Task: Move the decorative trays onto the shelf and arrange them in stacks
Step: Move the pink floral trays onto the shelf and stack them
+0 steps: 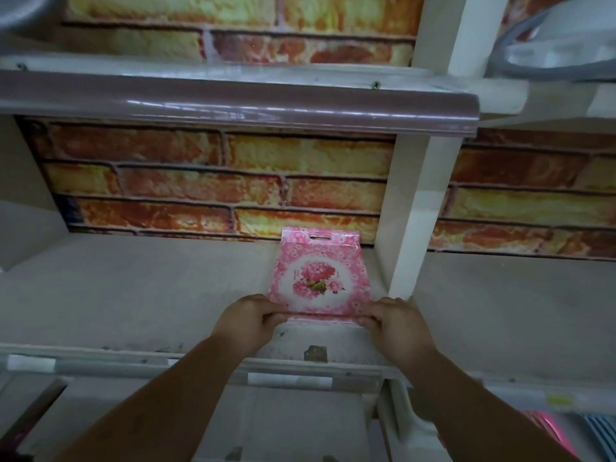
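Note:
A pink floral decorative tray [319,273], rectangular with a handle slot at its far end, lies on the pale shelf [140,295] close to the white upright post. Its near edge looks thick, like a small stack of trays. My left hand [248,320] grips the near left corner. My right hand [395,323] grips the near right corner. Both hands pinch the edge with fingers curled under it.
A brick-pattern back wall [216,181] closes the shelf. A white post [416,208] stands right of the tray. A glossy shelf edge [233,105] hangs overhead. Striped and pink items [563,431] sit on a lower shelf at bottom right. Grey plastic ware [560,45] rests upper right.

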`<action>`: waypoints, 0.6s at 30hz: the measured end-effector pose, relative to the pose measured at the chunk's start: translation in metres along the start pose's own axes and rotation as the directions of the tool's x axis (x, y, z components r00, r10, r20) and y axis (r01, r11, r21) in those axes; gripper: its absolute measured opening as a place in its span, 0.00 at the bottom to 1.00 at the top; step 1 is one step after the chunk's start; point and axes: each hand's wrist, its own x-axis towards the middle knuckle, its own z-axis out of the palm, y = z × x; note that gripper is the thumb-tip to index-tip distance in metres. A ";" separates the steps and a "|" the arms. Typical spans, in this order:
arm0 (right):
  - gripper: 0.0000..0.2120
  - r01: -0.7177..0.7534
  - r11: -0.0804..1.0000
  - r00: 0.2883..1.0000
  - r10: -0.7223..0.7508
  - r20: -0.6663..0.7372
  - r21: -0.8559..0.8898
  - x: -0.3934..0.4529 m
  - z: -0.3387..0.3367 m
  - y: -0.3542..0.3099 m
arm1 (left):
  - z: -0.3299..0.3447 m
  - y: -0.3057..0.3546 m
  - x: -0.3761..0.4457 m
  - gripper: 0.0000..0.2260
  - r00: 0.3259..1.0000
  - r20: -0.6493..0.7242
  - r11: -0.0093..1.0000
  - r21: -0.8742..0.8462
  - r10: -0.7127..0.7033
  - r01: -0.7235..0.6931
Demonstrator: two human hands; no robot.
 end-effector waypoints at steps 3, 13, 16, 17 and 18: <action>0.03 -0.033 0.999 0.999 0.033 0.026 0.001 -0.002 -0.003 -0.006 | -0.010 0.010 0.012 0.12 0.991 0.105 0.994 0.069 -0.087 0.080; 0.20 -0.179 0.983 0.983 0.177 -0.049 -0.037 -0.051 -0.037 -0.057 | 0.004 0.100 -0.025 0.26 0.992 -0.063 0.993 -0.015 0.114 -0.115; 0.25 -0.242 0.965 0.970 0.244 0.001 -0.103 -0.081 -0.053 -0.052 | 0.026 0.110 -0.037 0.27 0.984 -0.101 0.973 -0.161 0.149 -0.164; 0.25 -0.253 0.959 0.967 0.255 -0.006 -0.131 -0.092 -0.059 -0.047 | 0.031 0.112 -0.041 0.27 0.983 -0.122 0.960 -0.230 0.135 -0.161; 0.25 -0.270 0.950 0.963 0.271 -0.017 -0.158 -0.103 -0.065 -0.042 | 0.035 0.116 -0.044 0.28 0.985 -0.131 0.946 -0.286 0.116 -0.149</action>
